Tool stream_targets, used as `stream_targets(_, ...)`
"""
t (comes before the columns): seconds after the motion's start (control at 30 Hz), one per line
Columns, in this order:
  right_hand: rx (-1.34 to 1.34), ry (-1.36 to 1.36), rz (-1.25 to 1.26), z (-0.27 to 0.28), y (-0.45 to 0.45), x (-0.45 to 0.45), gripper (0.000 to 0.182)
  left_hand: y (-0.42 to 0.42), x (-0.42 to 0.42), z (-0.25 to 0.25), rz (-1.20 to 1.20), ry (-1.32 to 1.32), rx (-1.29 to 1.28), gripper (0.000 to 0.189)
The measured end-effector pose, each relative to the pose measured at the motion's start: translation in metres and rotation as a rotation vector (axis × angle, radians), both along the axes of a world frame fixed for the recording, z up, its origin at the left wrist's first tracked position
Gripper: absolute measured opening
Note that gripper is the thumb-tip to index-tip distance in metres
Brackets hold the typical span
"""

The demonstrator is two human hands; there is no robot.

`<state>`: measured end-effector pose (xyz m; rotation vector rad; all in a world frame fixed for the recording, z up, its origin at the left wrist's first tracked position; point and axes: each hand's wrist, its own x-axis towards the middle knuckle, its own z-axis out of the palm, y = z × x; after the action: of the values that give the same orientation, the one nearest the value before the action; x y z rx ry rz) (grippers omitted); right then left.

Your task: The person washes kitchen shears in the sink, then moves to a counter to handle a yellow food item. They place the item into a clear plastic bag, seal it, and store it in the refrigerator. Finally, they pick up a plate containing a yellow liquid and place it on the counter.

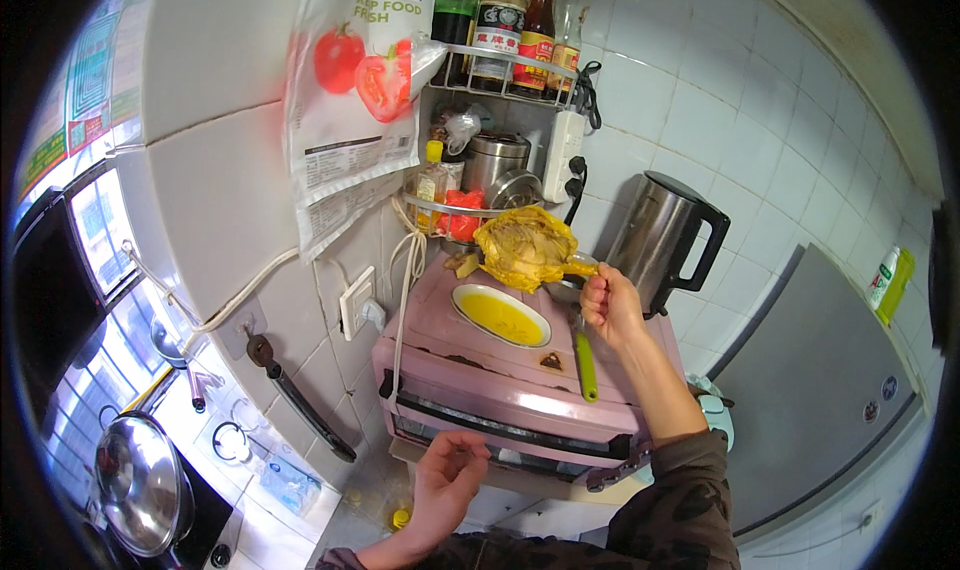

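Note:
My right hand (pixel 613 305) grips a yellow-skinned piece of cooked chicken (pixel 526 247) by its leg end. The chicken is raised above the top of a pink toaster oven (pixel 442 375), with its paler inner side showing. Below it, an oval white dish (pixel 501 315) holds yellow liquid. A knife with a green handle (pixel 586 367) lies to the right of the dish, its blade partly hidden. In front of the oven door, my left hand (pixel 450 476) is empty, with its fingers loosely curled and the thumb apart. Several ginger-like pieces (pixel 463 265) sit behind the dish.
A metal bowl (pixel 566 291) is partly hidden behind the chicken. To its right stands a steel electric kettle (pixel 660 232). A corner rack (pixel 502 58) carries several sauce bottles. A white cord (pixel 405 307) hangs across the oven's left side. At lower left is a lidded wok (pixel 142 484).

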<state>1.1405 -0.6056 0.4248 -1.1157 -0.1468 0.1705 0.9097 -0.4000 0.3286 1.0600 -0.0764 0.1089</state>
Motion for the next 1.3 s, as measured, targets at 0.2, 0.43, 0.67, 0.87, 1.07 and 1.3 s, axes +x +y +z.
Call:
stream_targets(0.2, -0.126, -0.036, -0.066, -0.004, 0.006, 0.004, 0.031, 0.002, 0.002, -0.001, -0.003, 0.010, -0.021, 0.024)
stream_targets(0.43, -0.312, -0.195, -0.091, -0.014, 0.004, 0.018, 0.034, 0.003, 0.007, -0.001, 0.003, 0.003, -0.002, 0.024)
stream_targets(0.67, -0.426, -0.329, -0.073, -0.035, -0.004, 0.030, 0.035, 0.003, 0.008, -0.003, 0.009, 0.022, -0.031, 0.023)
stream_targets(0.87, -0.485, -0.409, -0.064, -0.048, -0.010, 0.034, 0.035, 0.003, 0.010, -0.003, 0.011, 0.027, -0.034, 0.023)
stream_targets(1.07, -0.581, -0.525, -0.021, -0.054, -0.013, 0.037, 0.036, 0.002, 0.011, -0.001, -0.016, 0.039, -0.029, 0.022)
stream_targets(1.3, -0.612, -0.579, 0.018, -0.062, -0.021, 0.042, 0.036, 0.001, 0.012, -0.004, -0.024, 0.023, -0.033, 0.022)
